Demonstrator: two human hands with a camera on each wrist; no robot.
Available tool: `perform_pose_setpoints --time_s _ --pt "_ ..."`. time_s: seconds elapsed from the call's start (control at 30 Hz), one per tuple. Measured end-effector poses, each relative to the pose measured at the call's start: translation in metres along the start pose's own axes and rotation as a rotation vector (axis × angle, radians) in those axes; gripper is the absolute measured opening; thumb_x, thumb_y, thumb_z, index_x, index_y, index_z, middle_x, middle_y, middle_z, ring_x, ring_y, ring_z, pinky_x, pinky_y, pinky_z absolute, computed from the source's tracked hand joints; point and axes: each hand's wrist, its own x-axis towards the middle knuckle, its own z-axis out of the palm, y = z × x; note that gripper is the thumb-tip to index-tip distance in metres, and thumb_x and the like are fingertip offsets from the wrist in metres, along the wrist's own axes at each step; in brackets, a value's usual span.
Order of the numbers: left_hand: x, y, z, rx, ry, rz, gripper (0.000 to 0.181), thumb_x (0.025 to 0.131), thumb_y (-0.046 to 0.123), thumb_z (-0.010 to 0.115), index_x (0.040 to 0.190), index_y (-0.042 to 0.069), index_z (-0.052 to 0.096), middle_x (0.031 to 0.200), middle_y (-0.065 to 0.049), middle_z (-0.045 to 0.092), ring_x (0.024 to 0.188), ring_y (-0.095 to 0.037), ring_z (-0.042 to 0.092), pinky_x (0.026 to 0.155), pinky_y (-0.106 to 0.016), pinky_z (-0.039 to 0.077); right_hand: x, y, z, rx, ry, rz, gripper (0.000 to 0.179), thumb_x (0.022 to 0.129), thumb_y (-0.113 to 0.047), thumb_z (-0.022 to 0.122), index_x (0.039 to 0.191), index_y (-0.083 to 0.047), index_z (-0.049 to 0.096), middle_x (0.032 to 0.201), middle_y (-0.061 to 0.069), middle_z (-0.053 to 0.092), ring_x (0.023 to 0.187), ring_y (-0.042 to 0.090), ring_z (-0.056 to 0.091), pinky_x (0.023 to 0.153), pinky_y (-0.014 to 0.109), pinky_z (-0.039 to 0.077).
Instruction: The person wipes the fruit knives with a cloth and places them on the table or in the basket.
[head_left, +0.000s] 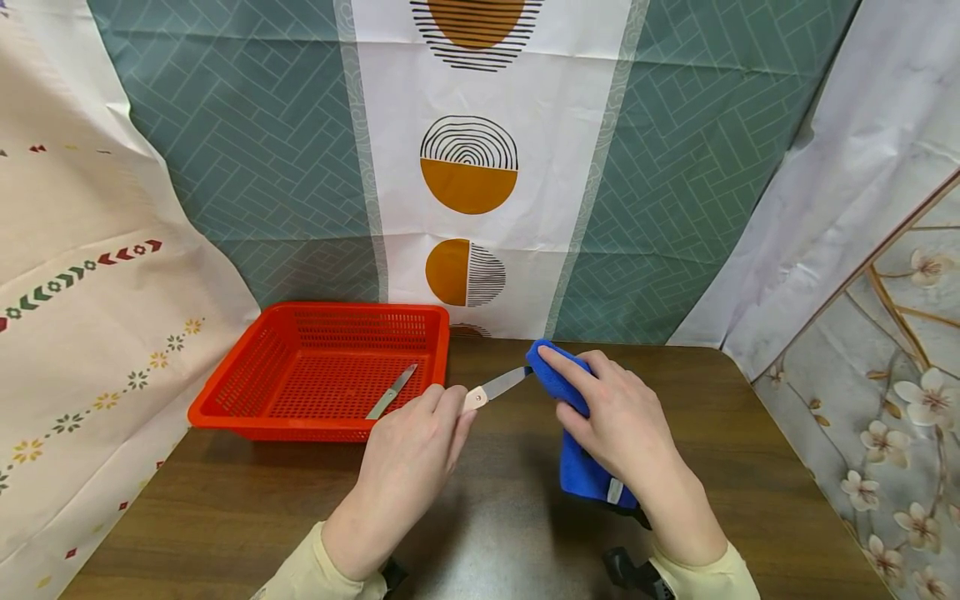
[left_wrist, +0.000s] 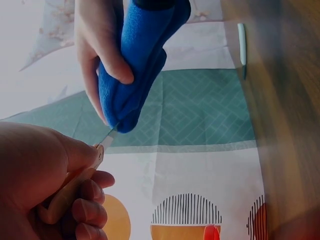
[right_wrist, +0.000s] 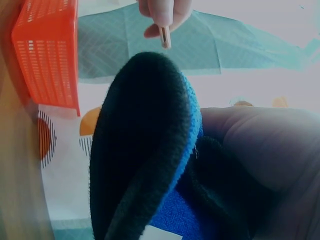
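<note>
My left hand (head_left: 412,446) grips the cream handle of a knife (head_left: 504,383), its blade pointing right and slightly up. A blue cloth (head_left: 581,462), dark on its other face, is folded in my right hand (head_left: 618,412). The cloth wraps the blade's tip, with fingers on one side and thumb on the other in the left wrist view. Most of the blade shows in the head view; the tip is hidden in the cloth. From the right wrist, the dark side of the cloth (right_wrist: 140,135) hides the blade.
A red plastic basket (head_left: 300,427) stands at the back left of the brown table (head_left: 495,517). Inside it lies a second knife (head_left: 392,392) with a pale green handle. The left wrist view shows a slim pale green object (left_wrist: 242,45) on the table. Printed curtains hang behind and beside.
</note>
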Motion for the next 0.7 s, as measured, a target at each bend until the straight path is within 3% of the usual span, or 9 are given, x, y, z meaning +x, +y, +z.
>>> perform_pose_setpoints --time_s 0.2,0.7 --pt "0.0 0.0 0.0 0.003 0.007 0.006 0.025 0.099 0.021 0.083 0.098 0.008 0.062 0.072 0.0 0.046 0.056 -0.016 0.04 0.046 -0.024 0.028 -0.002 0.0 -0.006 0.001 0.021 0.006 0.073 0.096 -0.018 0.076 0.164 -0.034 0.055 0.128 0.011 0.068 0.105 0.031 0.069 0.085 0.053 0.059" --pt "0.0 0.001 0.001 0.0 -0.064 -0.019 0.024 0.101 0.026 0.082 0.104 0.008 0.067 0.074 0.001 0.049 0.057 -0.013 0.041 0.046 -0.023 0.03 -0.007 -0.037 -0.001 0.04 0.077 -0.189 0.071 0.093 -0.018 0.081 0.16 -0.032 0.061 0.122 0.007 0.068 0.091 0.023 0.069 0.077 0.042 0.057"
